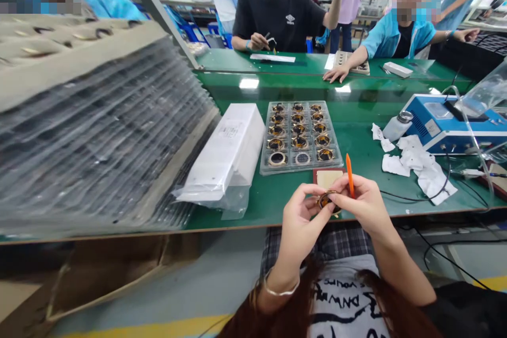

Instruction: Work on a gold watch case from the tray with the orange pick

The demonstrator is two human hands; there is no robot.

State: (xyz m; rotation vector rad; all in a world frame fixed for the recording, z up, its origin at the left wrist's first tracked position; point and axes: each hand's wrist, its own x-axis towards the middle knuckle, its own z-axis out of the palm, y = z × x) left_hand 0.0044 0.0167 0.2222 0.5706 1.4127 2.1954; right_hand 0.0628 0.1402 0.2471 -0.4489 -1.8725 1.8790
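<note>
Lettering is seen in head view on the wearer's grey top point(348, 301), upside down and partly covered by hair, so no full word can be read. On a black T-shirt point(279, 21) across the bench, a diamond-like logo is shown w/ a small word beneath, too blurred to be read w/ certainty. Faint print is carried by the white box point(227, 150), also illegible, and a small pale label is borne by the blue device point(455, 127). The round part point(329, 202), gold-rimmed w/ dark & orange insides, is held b/w both hands at the near edge of the green bench point(356, 108), just nearer than the cream pad point(328, 177). Its open face is turned up & toward the camera, tilted; being round, no true long axis is had, but its foreshortened width is run approx. L-R. By the L hand point(303, 219) its L side is pinched, fingers bent & nearly closed. By the R hand point(362, 203) the part is touched w/ the thumb, while the orange stick point(349, 175) is gripped nearly upright, pointed end up, fingers curled nearly shut. Beyond, similar parts are laid in rows in the clear tray point(301, 166), R of the box.
</note>
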